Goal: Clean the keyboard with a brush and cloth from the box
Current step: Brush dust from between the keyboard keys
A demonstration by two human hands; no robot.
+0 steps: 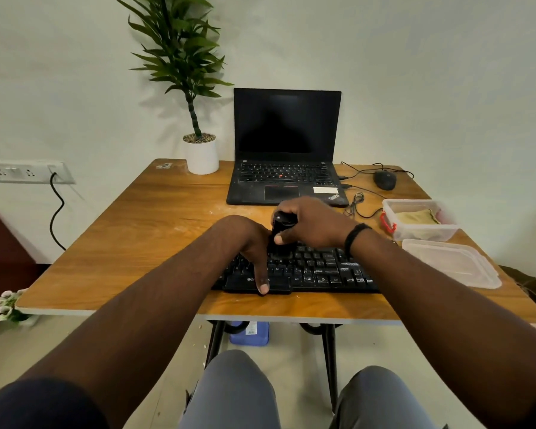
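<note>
A black keyboard (328, 270) lies near the table's front edge. My right hand (313, 222) grips a black brush (279, 233) upright, its lower end down on the keys at the keyboard's middle. My left hand (248, 243) rests on the left part of the keyboard, its thumb hooked over the front edge. A clear plastic box (393, 235) with a red clasp stands to the right, and a yellowish cloth (416, 216) lies inside it. The left half of the keyboard is hidden under my hands.
The box's clear lid (452, 261) lies at the table's right edge. An open black laptop (287, 150) stands behind the keyboard, with a mouse (385, 180) and cables to its right. A potted plant (200, 153) stands at the back left.
</note>
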